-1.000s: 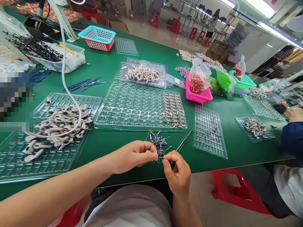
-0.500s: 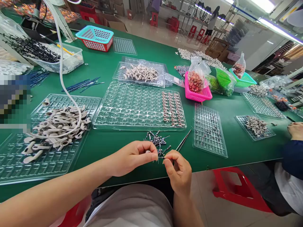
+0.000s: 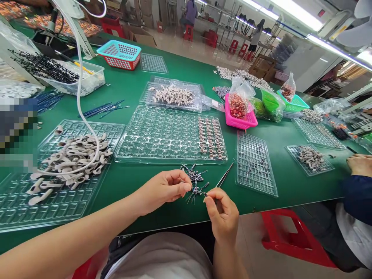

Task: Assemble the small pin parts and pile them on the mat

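My right hand (image 3: 223,211) pinches a small dark part with thin wires (image 3: 205,194) between thumb and forefinger. Opposite it, my left hand (image 3: 167,190) has its thumb and forefinger pressed together near the wire ends; whatever they grip is too small to make out. Just beyond both hands lies a pile of small wired parts (image 3: 195,174). A pair of tweezers (image 3: 224,175) rests on the green table beside my right hand. Behind the pile, a large clear tray (image 3: 162,133) carries several columns of small beige and brown pieces (image 3: 211,137) at its right end.
Beige curved pieces (image 3: 77,155) are heaped on a tray at left, under a white cable (image 3: 79,89). A pink basket (image 3: 240,121) and a clear tray of small dark parts (image 3: 255,164) stand right. A person's hand (image 3: 360,164) rests at the far right.
My hands have moved slightly apart, my right hand a little to the right, and the dark part at its fingertips shows more clearly. The view has shifted slightly.
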### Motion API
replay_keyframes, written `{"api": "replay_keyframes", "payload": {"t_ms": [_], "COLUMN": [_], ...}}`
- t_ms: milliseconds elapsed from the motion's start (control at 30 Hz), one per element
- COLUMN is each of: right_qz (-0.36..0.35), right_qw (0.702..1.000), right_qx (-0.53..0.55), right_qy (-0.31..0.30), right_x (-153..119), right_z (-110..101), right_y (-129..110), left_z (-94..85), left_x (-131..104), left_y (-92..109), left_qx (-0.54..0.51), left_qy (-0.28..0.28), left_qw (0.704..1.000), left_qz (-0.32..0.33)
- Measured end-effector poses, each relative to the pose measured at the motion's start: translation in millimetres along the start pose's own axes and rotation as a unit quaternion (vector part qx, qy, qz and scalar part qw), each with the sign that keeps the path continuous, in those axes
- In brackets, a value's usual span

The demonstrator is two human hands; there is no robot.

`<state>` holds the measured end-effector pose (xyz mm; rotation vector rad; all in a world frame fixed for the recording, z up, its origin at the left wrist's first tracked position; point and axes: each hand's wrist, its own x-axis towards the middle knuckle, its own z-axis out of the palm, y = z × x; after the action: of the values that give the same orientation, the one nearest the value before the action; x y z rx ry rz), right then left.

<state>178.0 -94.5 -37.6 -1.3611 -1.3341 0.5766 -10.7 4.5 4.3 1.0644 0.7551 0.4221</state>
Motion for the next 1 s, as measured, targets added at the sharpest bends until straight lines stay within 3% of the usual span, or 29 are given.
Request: {"api": "replay_keyframes", "payload": {"t_ms": [133,300,533,1000], "right_qz": [-0.014,0.004,0.009,-0.044], "right_qw": [1.000,0.999,0.999,0.997], "right_qx": [-0.014,-0.020,0.002,-0.039], "right_qy": [0.010,0.027,0.034,0.046], "right_x": [-0.2,0.4,-1.5,-3.9], "right_z": [1.5,3.5,3.2,5.9], "right_y": [0.9,5.6,7.2,4.4], "left_z": [-1.3,1.8,5.7,2.3], "left_x": [0.3,-2.2,-0.7,1.8], "left_y": [0.6,6.4,4.0,0.0], "left_qx": [0.018,0.050,-0.031,0.010], "left_qy": [0.022,0.009,-0.010,0.005], "left_qw": [1.000,0.999,0.999,1.000], "left_qz": [-0.005,-0.020,-0.008,-0.004]}}
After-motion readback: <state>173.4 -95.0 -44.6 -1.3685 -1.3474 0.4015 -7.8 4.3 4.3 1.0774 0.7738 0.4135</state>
